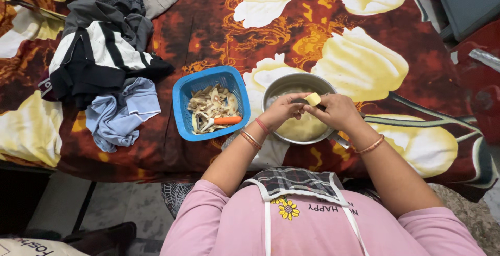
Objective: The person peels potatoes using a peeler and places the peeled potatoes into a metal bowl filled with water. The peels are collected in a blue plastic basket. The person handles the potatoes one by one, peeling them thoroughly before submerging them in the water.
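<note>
Head view, looking down. Both hands meet above a round steel bowl (276, 90) that sits on a bed covered by a red-brown spread printed with large pale yellow flowers (359, 63).

Left hand (281, 111): fingers curled closed on the lower side of a small peeled pale yellow potato piece (313, 98). Right hand (338, 111): fingers closed on the same piece from the other side; whether it also holds a blade cannot be told. The piece is held up over the bowl's near-middle, clear of the contents.

Bowl contents: pale yellow mass, partly hidden by the hands.

Just left of the bowl, not touching: blue square plastic basket (183, 94) holding brownish peelings, with an orange-handled peeler (227, 120) lying on top.

Further left on the spread: heap of clothes, a black-and-white striped garment (99, 53) above a light blue one (122, 113)
</note>
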